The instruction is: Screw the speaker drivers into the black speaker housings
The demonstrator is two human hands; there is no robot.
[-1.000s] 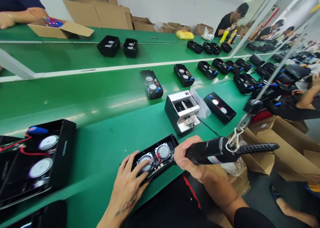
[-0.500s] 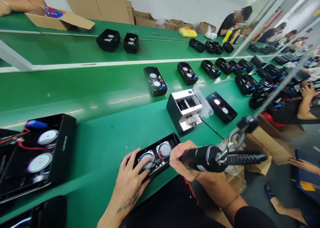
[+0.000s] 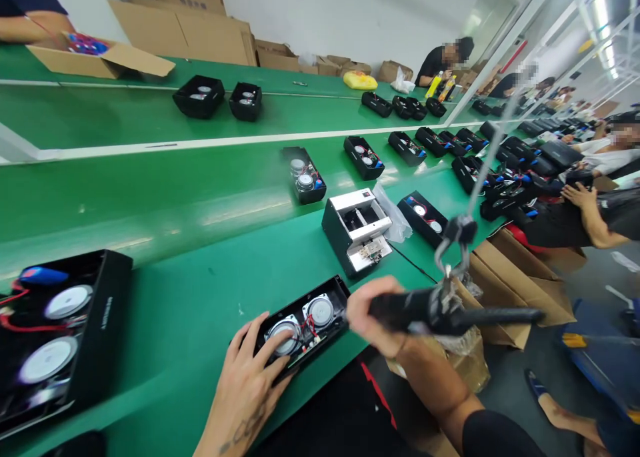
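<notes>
An open black speaker housing (image 3: 327, 293) with two round silver drivers and red wires lies at the near edge of the green bench. My left hand (image 3: 250, 373) rests on its left end, fingers spread over the left driver, steadying it. My right hand (image 3: 373, 317) is wrapped round a black electric screwdriver (image 3: 430, 310), held level with its tip at the housing's right end. The screwdriver hangs by a metal hook (image 3: 453, 257) from a cable running up to the right.
A white screw feeder box (image 3: 356, 230) stands just beyond the housing. A larger open speaker housing (image 3: 107, 313) sits at the left. Several more housings line the green conveyor (image 3: 150, 183). Cardboard boxes (image 3: 505, 283) stand at the right, where other people sit.
The view has swung slightly left and down. The screwdriver and its hook shifted a little left and blurred; both hands stay on the housing.
</notes>
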